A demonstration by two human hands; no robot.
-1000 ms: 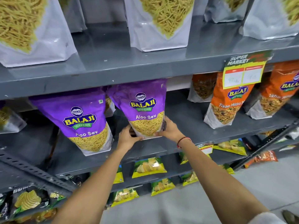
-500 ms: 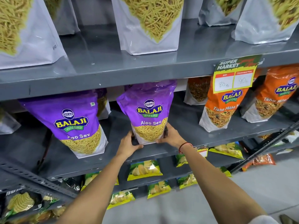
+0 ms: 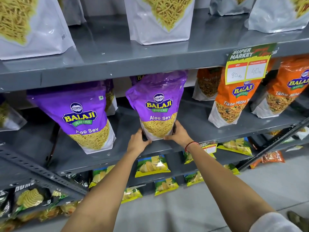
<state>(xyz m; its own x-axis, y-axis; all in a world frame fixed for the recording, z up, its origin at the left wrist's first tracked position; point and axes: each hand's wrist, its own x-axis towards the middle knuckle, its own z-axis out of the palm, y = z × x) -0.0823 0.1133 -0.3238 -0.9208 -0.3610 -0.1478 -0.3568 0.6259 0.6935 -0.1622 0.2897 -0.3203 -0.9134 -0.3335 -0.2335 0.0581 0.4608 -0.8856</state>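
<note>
A purple Aloo Sev pouch [image 3: 157,104] stands upright on the middle grey shelf [image 3: 192,131], its top reaching up to the shelf above. My left hand [image 3: 137,143] grips its lower left corner and my right hand [image 3: 179,133] grips its lower right corner, fingers wrapped behind the bag. A red thread circles my right wrist. A second purple Aloo Sev pouch [image 3: 78,118] stands to the left on the same shelf, leaning slightly.
Orange Tikha Mitha pouches [image 3: 234,101] stand to the right, under a yellow price tag [image 3: 247,66]. White sev bags [image 3: 160,20] line the upper shelf. Yellow-green chip packets [image 3: 152,165] lie on lower shelves. A slotted steel bar [image 3: 41,173] slants at lower left.
The pouch has been set straighter and pushed a little back on the shelf between both hands. The camera has shifted slightly, so the shelves sit lower and further left in view.
</note>
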